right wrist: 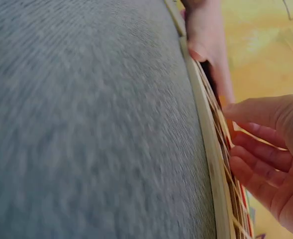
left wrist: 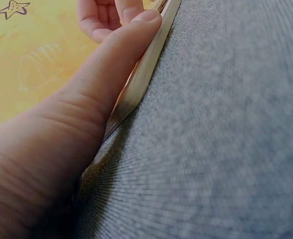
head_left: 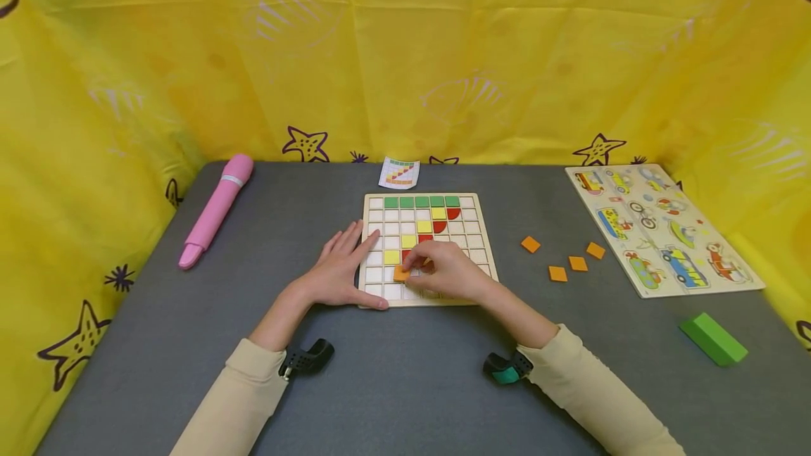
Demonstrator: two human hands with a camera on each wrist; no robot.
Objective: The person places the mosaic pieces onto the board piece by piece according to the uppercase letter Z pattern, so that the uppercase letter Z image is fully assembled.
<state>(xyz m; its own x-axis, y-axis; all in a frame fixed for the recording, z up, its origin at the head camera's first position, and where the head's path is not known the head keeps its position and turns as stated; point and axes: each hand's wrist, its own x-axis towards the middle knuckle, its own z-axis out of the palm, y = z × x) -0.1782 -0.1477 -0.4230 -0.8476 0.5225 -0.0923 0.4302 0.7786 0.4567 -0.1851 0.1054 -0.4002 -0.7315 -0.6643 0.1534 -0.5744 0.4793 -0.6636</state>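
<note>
A wooden grid board [head_left: 469, 226] lies flat in the middle of the table. Green squares [head_left: 422, 201] fill part of its top row, and yellow squares [head_left: 392, 257] and red pieces [head_left: 440, 227] run diagonally below. My left hand [head_left: 338, 273] rests on the board's left edge, fingers extended and thumb along the near corner. Between thumb and fingers, my right hand [head_left: 450, 273] pinches an orange square tile [head_left: 400, 274] over the lower left cells, just under a yellow square. In the right wrist view, the right hand [right wrist: 270, 149] is seen at the board's side; its fingers partly hide the tile.
Several loose orange tiles [head_left: 557, 274] lie right of the board. Behind it is a small pattern card [head_left: 399, 173]. A pink microphone-shaped object [head_left: 217, 213] lies at left; a picture puzzle board [head_left: 665, 231] and a green block [head_left: 714, 338] are at right. Yellow cloth [head_left: 405, 55] surrounds the table.
</note>
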